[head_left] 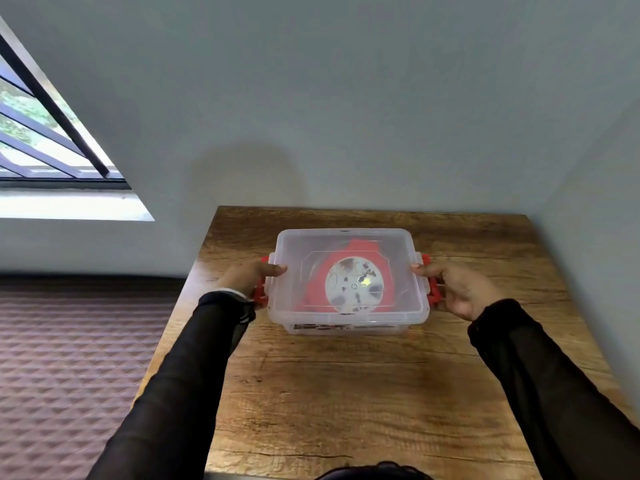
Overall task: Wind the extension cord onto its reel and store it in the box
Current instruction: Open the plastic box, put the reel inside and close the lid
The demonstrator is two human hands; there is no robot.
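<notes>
Inside, red reel point(349, 285) lies flat under lidded clear box point(349, 242); left hand point(247, 277) and right hand point(457, 289) grip its red end latches point(433, 293), fingers curled.

A wooden table point(346, 393) stands against a plain grey wall point(346, 98). A barred window point(52, 133) at left admits daylight; below lies what may be a quilted mattress point(69, 358).

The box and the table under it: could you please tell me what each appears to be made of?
The box looks like clear, slightly frosted plastic: the red reel shows through its lid, and it has red clips at both ends. The table shows brown wood grain with knots and a matte finish; solid wood or a printed laminate, I cannot tell.
</notes>
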